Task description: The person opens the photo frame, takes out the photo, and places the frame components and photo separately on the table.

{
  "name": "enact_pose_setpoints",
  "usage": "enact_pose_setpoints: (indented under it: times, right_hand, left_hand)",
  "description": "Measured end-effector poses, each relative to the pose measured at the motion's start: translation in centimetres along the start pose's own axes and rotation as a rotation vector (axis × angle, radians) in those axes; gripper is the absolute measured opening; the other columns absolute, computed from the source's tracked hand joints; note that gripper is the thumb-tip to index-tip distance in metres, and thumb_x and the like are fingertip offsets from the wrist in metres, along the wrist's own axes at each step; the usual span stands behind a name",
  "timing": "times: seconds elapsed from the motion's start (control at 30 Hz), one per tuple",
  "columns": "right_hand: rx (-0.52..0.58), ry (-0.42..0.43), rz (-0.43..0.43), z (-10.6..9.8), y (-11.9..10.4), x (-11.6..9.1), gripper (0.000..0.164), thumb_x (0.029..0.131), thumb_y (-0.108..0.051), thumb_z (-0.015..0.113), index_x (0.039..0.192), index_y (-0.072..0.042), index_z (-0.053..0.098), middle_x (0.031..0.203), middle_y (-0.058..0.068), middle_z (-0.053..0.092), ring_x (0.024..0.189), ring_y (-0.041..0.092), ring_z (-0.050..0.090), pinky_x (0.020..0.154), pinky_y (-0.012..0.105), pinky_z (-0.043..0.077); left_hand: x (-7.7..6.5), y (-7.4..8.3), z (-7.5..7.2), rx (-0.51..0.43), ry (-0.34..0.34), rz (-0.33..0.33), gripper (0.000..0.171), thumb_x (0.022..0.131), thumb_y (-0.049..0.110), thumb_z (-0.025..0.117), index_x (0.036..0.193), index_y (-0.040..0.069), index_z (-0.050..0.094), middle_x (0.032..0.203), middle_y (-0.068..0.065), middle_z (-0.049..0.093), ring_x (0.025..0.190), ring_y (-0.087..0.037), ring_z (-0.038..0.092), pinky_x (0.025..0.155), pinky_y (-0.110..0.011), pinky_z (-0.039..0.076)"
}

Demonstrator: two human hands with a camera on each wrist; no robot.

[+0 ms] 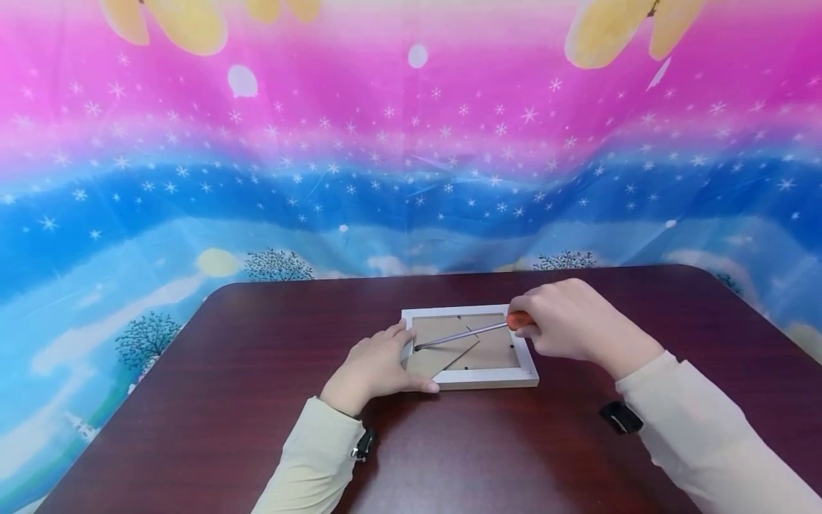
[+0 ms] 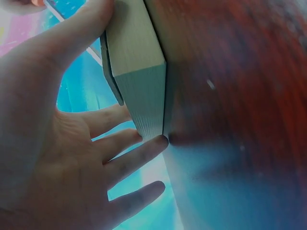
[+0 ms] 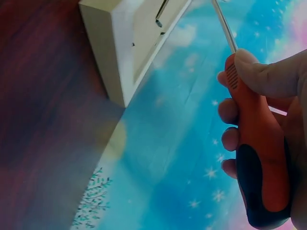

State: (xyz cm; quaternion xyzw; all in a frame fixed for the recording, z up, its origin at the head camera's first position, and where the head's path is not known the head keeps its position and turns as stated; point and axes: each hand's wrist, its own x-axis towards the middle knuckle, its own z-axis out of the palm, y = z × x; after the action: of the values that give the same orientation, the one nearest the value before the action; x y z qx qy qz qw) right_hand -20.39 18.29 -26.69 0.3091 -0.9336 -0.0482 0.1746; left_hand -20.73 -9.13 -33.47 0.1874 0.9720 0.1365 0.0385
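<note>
A white-edged picture frame (image 1: 488, 375) lies on the table with its brown backing board (image 1: 491, 355) facing up. Small dark tabs sit around the board's edge. My left hand (image 1: 375, 365) rests at the frame's left end, thumb along the near edge, the other fingers fairly straight and spread by the left side. My right hand (image 1: 568, 318) grips the orange-and-black handle of a screwdriver (image 3: 261, 139). Its long metal shaft slants left across the board, the tip at the board's left edge near my left fingers. The tip's exact contact is too small to tell.
The dark reddish-brown table (image 1: 193, 400) extends around the frame. Behind it hangs a backdrop cloth (image 1: 411, 185) in pink and blue with snowflakes and trees. A thin strip (image 1: 456, 359) slants across the backing board. Dark bands are at both sleeve cuffs.
</note>
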Motion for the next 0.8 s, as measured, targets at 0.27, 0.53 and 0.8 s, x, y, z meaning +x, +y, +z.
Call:
enact_pose_setpoints:
  times: [0.27, 0.53, 0.8]
  right_hand:
    - [0.037, 0.071, 0.045, 0.7, 0.6, -1.6, 0.013, 0.071, -0.014, 0.07, 0.07, -0.025, 0.064, 0.059, -0.012, 0.057, 0.047, 0.005, 0.041, 0.046, 0.027, 0.041]
    - [0.045, 0.064, 0.126, 0.7, 1.4, -3.2, 0.008, 0.073, -0.022, 0.073, 0.08, -0.023, 0.07, 0.065, -0.01, 0.065, 0.05, 0.005, 0.046, 0.047, 0.029, 0.045]
    - [0.023, 0.066, 0.166, 0.1, 2.6, -4.2, 0.014, 0.071, -0.027, 0.075, 0.084, -0.021, 0.071, 0.064, -0.007, 0.064, 0.051, 0.008, 0.045, 0.046, 0.032, 0.043]
  left_hand:
    - [-0.1, 0.0, 0.0, 0.019, 0.001, -0.001, 0.1, 0.061, 0.073, 0.065, 0.141, 0.016, 0.045, 0.151, -0.012, 0.04, 0.133, -0.03, 0.04, 0.102, -0.056, 0.041]
    - [-0.1, -0.1, 0.0, 0.009, -0.009, -0.01, 0.1, 0.062, 0.072, 0.064, 0.142, 0.016, 0.044, 0.152, -0.011, 0.038, 0.133, -0.032, 0.04, 0.103, -0.056, 0.04]
    - [-0.1, 0.0, -0.1, 0.007, -0.004, -0.007, 0.101, 0.062, 0.072, 0.064, 0.142, 0.016, 0.043, 0.152, -0.012, 0.038, 0.132, -0.032, 0.04, 0.103, -0.056, 0.04]
